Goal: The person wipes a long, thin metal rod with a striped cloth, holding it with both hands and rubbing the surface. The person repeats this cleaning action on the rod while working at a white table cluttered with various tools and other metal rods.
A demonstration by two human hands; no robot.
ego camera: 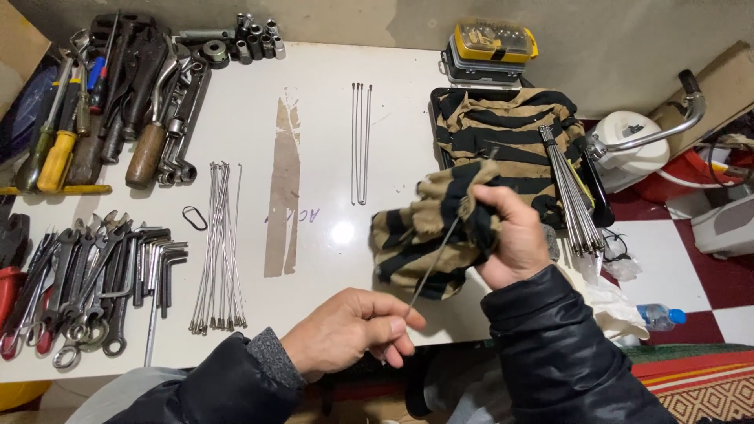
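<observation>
White workbench (330, 157), tools along left. Left hand (353, 330) pinches spoke (432, 263); right hand (510, 235) wraps striped rag (428, 232) round it, probably wiping. Next: steady pull-through.

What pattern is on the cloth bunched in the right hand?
Tan and black stripes on the cloth, seen in the head view.

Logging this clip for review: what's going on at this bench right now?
A person's left hand pinches one end of a thin metal spoke, while the right hand grips a striped tan-and-black rag wrapped around it. More spokes lie in bundles on the white table, one left and one right, with wrenches at the far left.
</observation>
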